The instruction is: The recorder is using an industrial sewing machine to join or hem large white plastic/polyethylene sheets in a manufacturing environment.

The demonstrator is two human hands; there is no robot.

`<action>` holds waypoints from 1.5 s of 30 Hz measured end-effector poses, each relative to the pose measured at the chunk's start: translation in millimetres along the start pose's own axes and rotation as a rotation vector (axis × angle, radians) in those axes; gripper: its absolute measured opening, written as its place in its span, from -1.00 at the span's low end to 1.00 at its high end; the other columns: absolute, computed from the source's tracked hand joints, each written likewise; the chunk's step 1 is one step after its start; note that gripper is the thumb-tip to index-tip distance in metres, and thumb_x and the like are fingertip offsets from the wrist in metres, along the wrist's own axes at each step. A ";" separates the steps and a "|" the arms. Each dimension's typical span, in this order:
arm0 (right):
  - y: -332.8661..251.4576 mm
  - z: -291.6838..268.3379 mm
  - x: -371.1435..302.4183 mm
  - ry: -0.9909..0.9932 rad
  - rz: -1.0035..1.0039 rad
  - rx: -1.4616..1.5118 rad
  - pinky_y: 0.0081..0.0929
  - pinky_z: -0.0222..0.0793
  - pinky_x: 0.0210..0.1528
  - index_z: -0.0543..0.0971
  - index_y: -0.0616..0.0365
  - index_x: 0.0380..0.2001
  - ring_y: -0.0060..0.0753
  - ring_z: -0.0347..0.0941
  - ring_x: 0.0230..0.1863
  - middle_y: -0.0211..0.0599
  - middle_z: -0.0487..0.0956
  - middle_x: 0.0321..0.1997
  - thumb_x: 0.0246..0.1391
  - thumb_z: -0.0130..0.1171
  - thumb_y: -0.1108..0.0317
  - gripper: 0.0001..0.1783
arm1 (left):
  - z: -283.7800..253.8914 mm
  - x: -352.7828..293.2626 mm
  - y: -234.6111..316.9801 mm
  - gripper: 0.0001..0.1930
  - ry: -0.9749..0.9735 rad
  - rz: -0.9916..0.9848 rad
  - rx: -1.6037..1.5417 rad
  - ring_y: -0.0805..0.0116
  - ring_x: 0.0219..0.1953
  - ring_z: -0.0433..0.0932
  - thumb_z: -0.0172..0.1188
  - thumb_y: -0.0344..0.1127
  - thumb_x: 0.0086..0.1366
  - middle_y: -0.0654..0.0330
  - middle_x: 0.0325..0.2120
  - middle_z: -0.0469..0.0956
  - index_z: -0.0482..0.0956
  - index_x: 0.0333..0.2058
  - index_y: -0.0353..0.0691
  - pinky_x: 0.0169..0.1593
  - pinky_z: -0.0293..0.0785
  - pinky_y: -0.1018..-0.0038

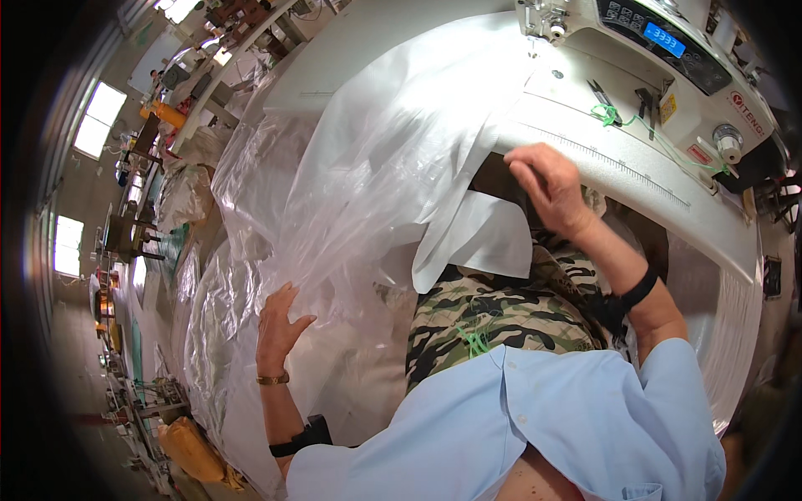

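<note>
A large translucent white plastic sheet [393,125] runs from under the sewing machine head [547,18] across the table and down to my left in crumpled folds. Against those hanging folds is my left hand [282,327], its fingers stretched and its thumb apart, gripping nothing. My right hand [549,188] hovers by the table's front edge, fingers loosely bent and apart, with nothing visible in it. A white flap [484,238] of the material lies over my camouflage-patterned lap, just left of my right hand.
Small snips [598,92] and a dark metal tool [645,108] lie on the machine bed, with green thread [610,115] beside them. The machine's control panel [664,39] is lit. More sheeting hangs at the right. Other workbenches and a yellow bundle [190,451] stand at the left.
</note>
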State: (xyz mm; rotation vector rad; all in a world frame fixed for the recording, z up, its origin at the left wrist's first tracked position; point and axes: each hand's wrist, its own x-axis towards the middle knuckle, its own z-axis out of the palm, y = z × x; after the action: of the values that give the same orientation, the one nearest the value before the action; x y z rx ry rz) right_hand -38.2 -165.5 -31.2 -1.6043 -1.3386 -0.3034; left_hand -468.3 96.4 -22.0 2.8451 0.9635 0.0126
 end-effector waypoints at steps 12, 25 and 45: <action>-28.0 110.3 -38.1 -0.321 0.794 0.474 -0.47 0.37 -0.25 0.59 0.27 -0.41 -0.52 0.44 -0.38 -0.35 0.57 -0.45 0.27 0.15 0.17 -0.65 | 69.2 39.1 139.3 -0.75 -0.185 0.215 -0.352 -0.05 -0.32 0.64 0.11 -0.25 0.39 -0.07 -0.34 0.65 0.64 -0.22 -0.34 -0.22 0.54 0.21; -31.3 119.2 -26.5 -0.136 0.890 0.438 -0.26 0.40 -0.35 0.55 0.28 -0.56 -0.32 0.45 -0.54 -0.19 0.54 -0.61 0.15 0.19 0.12 -0.60 | 245.0 87.2 91.6 -0.26 -0.205 -0.631 -1.796 0.02 0.25 0.39 0.20 0.09 0.38 0.07 0.21 0.40 0.23 0.34 -0.25 0.04 0.57 0.14; -51.6 71.7 -64.4 -0.237 0.946 1.736 -0.19 0.57 0.07 0.53 0.34 -0.01 -0.27 0.62 -0.01 -0.08 0.64 -0.03 0.23 0.07 0.34 -0.66 | -97.1 241.3 -94.2 -0.39 0.647 -0.229 -0.240 0.07 0.38 0.16 0.10 -0.10 0.44 0.00 0.32 0.26 0.18 0.36 -0.18 0.39 0.18 0.18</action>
State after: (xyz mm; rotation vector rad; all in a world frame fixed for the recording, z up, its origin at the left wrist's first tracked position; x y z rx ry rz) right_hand -132.5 -152.8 -85.1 -0.5068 -0.3878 1.3090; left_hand -338.4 328.9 53.0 2.5141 1.2792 0.9987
